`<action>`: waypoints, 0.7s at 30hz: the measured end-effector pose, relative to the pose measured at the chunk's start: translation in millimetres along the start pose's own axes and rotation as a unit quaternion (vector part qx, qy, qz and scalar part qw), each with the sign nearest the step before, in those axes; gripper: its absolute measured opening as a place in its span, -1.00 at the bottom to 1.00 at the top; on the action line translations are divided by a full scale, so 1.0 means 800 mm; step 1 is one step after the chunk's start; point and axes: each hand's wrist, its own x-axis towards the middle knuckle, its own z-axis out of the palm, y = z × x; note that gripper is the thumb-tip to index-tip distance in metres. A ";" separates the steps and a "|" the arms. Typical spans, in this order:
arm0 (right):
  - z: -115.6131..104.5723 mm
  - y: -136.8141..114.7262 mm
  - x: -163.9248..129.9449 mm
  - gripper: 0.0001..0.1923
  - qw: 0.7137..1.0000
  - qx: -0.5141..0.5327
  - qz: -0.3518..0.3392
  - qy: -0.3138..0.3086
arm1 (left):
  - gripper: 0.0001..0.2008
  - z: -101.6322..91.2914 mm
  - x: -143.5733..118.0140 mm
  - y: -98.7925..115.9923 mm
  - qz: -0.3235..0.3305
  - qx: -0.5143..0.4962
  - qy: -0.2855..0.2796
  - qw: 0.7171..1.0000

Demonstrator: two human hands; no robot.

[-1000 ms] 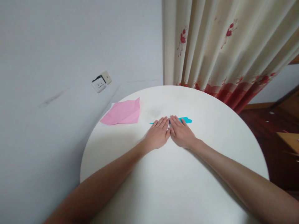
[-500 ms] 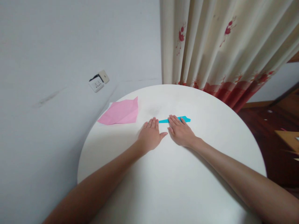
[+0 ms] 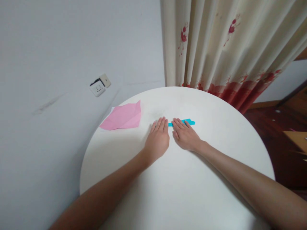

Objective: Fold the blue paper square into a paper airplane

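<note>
A narrow folded strip of blue paper [image 3: 188, 121] lies on the round white table [image 3: 182, 191]. My left hand [image 3: 158, 139] lies flat on the table, its fingertips over the strip's left end. My right hand [image 3: 184, 135] presses flat on the strip's middle, fingers together. Only the right tip and a small piece between the hands show. Neither hand grips anything.
A creased pink paper sheet [image 3: 123, 116] lies at the table's far left edge. A wall socket [image 3: 99, 85] sits on the grey wall behind. A cream curtain with red flowers [image 3: 227, 51] hangs past the far rim. Dark wooden floor [image 3: 275, 127] is at the right.
My left hand slid left along the blue strip, uncovering more of it, then came back right beside my right hand. My right hand stayed pressed on the strip.
</note>
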 end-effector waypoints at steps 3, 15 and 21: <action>0.000 0.004 0.002 -0.38 1.000 0.000 -0.009 -0.009 | -0.46 0.021 0.006 0.001 0.036 -0.048 -0.023 0.998; -0.006 0.021 -0.001 -0.35 0.997 -0.038 0.066 -0.011 | -0.41 0.031 0.008 -0.004 0.036 -0.081 -0.037 0.995; -0.015 0.066 0.002 -0.36 0.982 -0.032 0.187 -0.009 | -0.39 0.030 0.008 -0.005 0.034 -0.083 -0.037 0.995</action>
